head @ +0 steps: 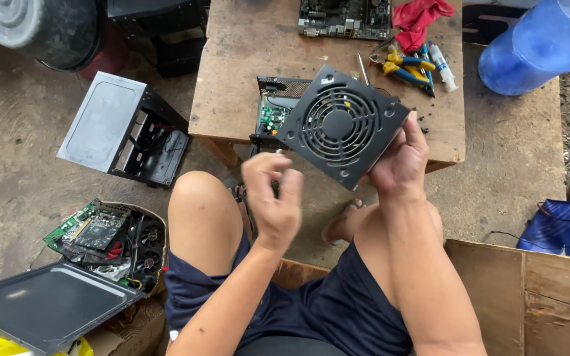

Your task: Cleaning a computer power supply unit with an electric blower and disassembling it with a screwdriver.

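The right hand (400,165) holds a black power supply unit (341,125), fan grille up, above the wooden counter (245,59) edge. At eight o'clock, the left hand (273,198) has fingers curled, seemingly pinching something small; I cannot tell. Likely mid-disassembly; next needs pliers (407,66).

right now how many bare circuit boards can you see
3. A dark motherboard lies at the wooden table's far edge, a green board shows behind the black fan cover, and a green board sits in the floor pile. More may be hidden.
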